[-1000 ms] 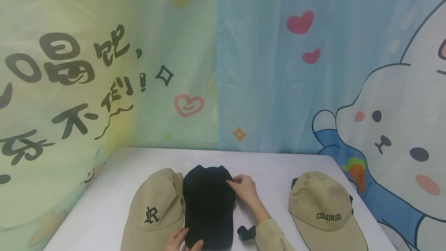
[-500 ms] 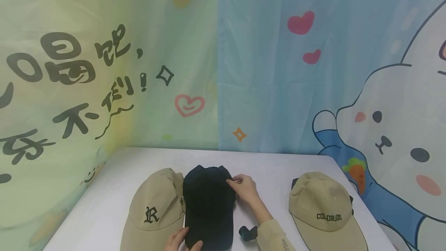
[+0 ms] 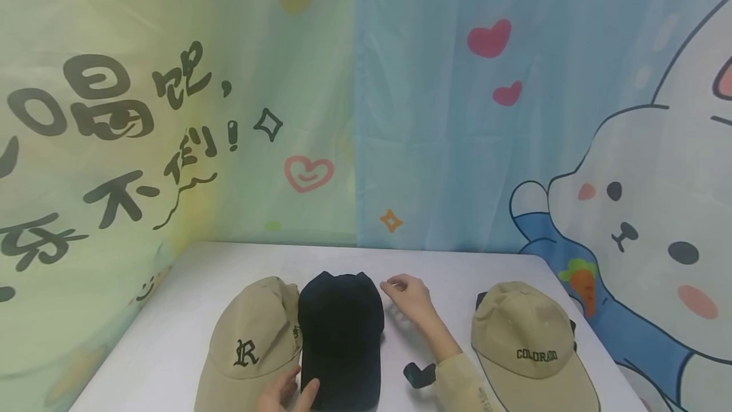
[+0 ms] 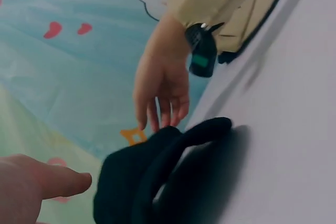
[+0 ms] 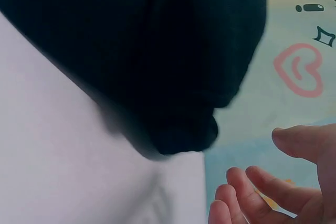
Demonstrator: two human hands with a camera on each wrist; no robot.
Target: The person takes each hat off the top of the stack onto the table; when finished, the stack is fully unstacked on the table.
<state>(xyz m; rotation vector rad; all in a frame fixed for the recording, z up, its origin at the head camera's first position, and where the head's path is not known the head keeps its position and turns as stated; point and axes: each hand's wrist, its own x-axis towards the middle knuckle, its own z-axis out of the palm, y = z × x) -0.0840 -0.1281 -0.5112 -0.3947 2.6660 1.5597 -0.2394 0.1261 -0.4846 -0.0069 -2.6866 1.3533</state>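
Note:
A black cap (image 3: 341,336) lies on the table with its brim toward me. My right hand (image 3: 408,294) hovers off the upper right of its crown, its fingers loosely bent and holding nothing. In the right wrist view, a gap separates the thumb and fingers (image 5: 299,142) from the cap. By the left edge of the cap's brim is my left hand (image 3: 286,393), its thumb and fingers spread apart. The left wrist view shows the left thumb (image 4: 63,182) beside the cap without touching it; the other left fingers are mostly out of that view.
A beige cap (image 3: 246,336) with a letter R lies against the black cap's left side. Farther right sits a beige cap (image 3: 523,329) marked COLORADO, with something dark beneath its back. All rest on a white table (image 3: 434,266) in front of a printed curtain (image 3: 429,145).
My right hand has let go of the black cap's side and moved up and right. The left hand has slid slightly left and down from the brim.

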